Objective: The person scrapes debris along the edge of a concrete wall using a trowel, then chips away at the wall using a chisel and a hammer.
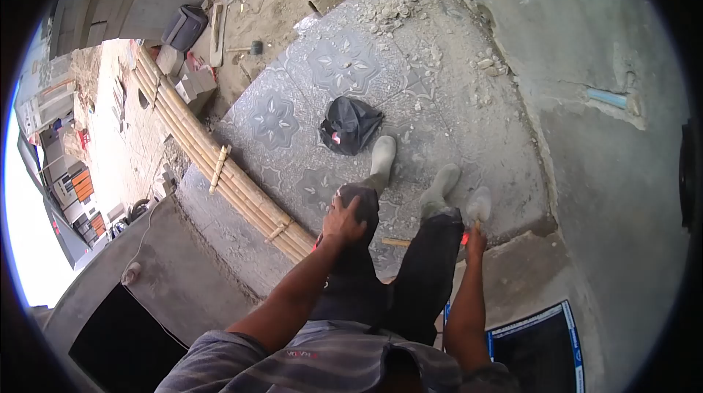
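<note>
My left hand (344, 222) rests on my bent knee in dark trousers, its fingers apart and nothing in them. At the right, my right hand (476, 239) is closed on a small tool that looks like a trowel (480, 204); its pale rounded blade points away from me and a bit of orange shows beside the fingers. A crumpled black plastic bag (351, 125) lies on the patterned grey floor (274, 118), just beyond my boots (382, 155). Between my legs, part of a wooden stick (395, 241) shows.
A bundle of tied bamboo poles (220, 166) runs along the floor's left edge. Rubble (395, 1) lies at the far end. A grey plastered wall (600, 42) with a blue pipe piece (607, 97) stands at the right. A dark backpack (184, 27) sits at the upper left.
</note>
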Motion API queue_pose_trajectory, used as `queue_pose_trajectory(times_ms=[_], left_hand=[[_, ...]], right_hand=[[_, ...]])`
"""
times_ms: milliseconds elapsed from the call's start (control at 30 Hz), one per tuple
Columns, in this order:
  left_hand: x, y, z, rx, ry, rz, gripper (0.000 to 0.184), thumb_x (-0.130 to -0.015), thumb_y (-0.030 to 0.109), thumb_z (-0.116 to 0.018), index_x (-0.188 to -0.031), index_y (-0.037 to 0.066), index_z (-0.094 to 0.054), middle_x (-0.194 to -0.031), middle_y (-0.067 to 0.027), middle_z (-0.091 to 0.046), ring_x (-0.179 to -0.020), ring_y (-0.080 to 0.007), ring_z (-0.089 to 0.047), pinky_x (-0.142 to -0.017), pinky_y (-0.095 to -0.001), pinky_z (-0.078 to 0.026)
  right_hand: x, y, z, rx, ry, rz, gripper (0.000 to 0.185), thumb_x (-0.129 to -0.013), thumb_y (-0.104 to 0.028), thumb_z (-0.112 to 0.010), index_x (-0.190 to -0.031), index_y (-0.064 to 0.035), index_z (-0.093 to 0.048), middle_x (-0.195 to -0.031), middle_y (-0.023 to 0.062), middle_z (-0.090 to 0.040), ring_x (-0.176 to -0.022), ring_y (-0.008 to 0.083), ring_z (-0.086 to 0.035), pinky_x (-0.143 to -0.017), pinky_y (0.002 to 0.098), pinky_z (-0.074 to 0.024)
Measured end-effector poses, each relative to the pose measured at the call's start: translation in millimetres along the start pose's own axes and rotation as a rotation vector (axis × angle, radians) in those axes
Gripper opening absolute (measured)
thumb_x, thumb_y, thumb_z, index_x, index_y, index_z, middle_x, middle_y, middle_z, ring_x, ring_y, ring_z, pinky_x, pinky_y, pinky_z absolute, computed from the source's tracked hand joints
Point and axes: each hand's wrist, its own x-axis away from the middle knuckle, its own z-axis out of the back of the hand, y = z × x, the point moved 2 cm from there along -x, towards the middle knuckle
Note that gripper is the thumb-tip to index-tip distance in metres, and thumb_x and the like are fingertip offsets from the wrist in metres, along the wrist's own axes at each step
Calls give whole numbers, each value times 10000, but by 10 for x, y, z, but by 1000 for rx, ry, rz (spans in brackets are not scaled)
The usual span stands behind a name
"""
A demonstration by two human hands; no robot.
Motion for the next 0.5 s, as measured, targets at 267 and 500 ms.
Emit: queue_pose_trajectory(times_ms=[267, 500], left_hand=[[-601, -383, 157, -75, 217, -61, 605, -853, 448, -688, -1347, 111, -597, -1452, -241, -486, -1252, -446, -553, -1017, -510, -492], [-1114, -465, 465, 226, 317, -273, 455, -870, 359, -688, -1220, 76, -616, -1301, -247, -575, -1172, -456, -579, -979, -510, -489]], right_hand=[[140, -1548, -834, -534, -34, -491, 420, -930, -438, -596, -770, -58, -516, -614, 60, -517, -452, 189, -512, -400, 339, -413], [-1752, -1006, -1379, -586, 178, -148, 207, -946, -202, -531, -975, -5, -478, -655, 87, -523, -442, 196, -499, -370, 337, -391]])
